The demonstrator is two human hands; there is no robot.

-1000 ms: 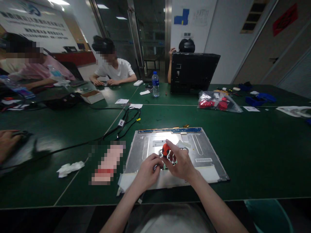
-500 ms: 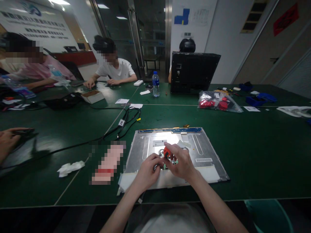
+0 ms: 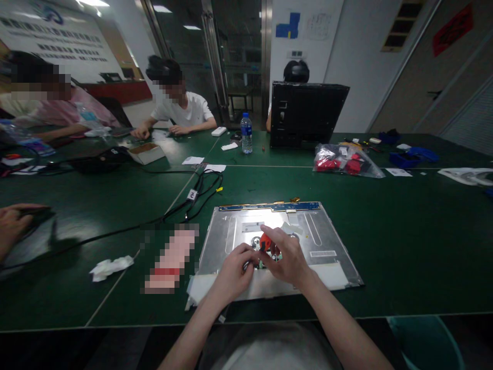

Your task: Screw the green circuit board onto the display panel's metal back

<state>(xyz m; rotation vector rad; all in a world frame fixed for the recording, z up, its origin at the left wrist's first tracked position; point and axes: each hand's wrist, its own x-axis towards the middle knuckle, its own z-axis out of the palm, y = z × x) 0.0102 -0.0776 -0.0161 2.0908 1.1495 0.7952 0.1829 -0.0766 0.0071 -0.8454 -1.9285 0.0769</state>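
Observation:
A flat metal-backed display panel (image 3: 221, 236) lies on the green table in front of me, with a blue circuit strip (image 3: 269, 206) along its far edge. My right hand (image 3: 287, 257) is closed around the red-and-black handle of a screwdriver (image 3: 265, 242), held upright over the panel's middle. Its tip is hidden by my fingers. Beside it, my left hand (image 3: 234, 272) has its fingers curled together low by the tool; what they pinch is hidden. A small green circuit board (image 3: 262, 264) shows partly between my hands.
Black cables (image 3: 154, 226) run across the table at left, near crumpled tissue (image 3: 111, 268) and a blurred pink item (image 3: 173, 259). Farther back stand a water bottle (image 3: 246, 134), a black monitor (image 3: 308, 115) and a bag of red parts (image 3: 346, 160). Another person's hand (image 3: 13, 226) is at far left.
The red handle has turned slightly between my right fingers, its black marking shifting. My left hand stays in place.

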